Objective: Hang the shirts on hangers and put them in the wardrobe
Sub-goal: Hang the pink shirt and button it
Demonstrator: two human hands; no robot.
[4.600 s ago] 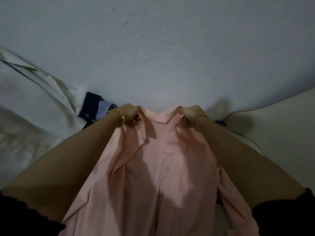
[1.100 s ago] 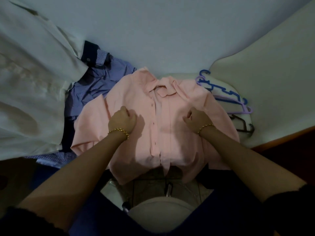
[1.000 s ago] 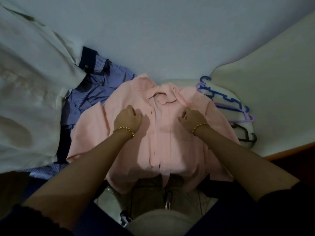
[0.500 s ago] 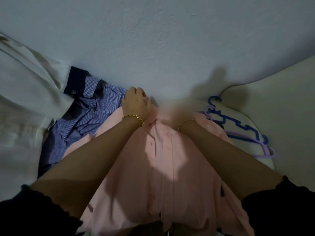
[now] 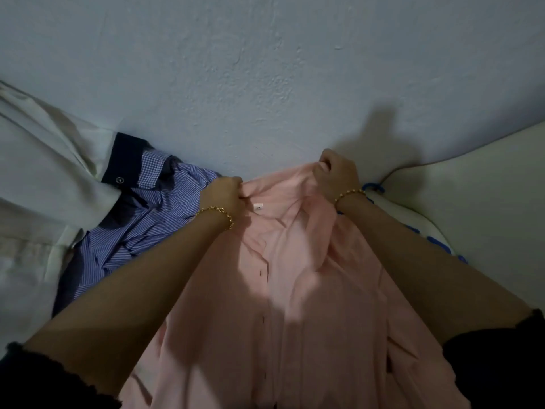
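A pink button-up shirt (image 5: 295, 305) hangs front side towards me, held up by its collar. My left hand (image 5: 224, 196) grips the left end of the collar, and my right hand (image 5: 334, 175) grips the right end a little higher. A small white label shows inside the collar between my hands. Both wrists wear a gold bracelet. A blue plastic hanger (image 5: 374, 187) peeks out just right of my right wrist; most of it is hidden behind my right arm.
A blue striped shirt (image 5: 141, 219) with a dark navy cuff lies crumpled at the left. White fabric (image 5: 38, 178) covers the far left, and a cream cushion (image 5: 472, 196) fills the right. A pale textured wall (image 5: 265, 69) stands right behind.
The pink shirt lay flat with my fists on its chest; now both hands have moved to the collar and lifted it. The view has tilted up towards the wall.
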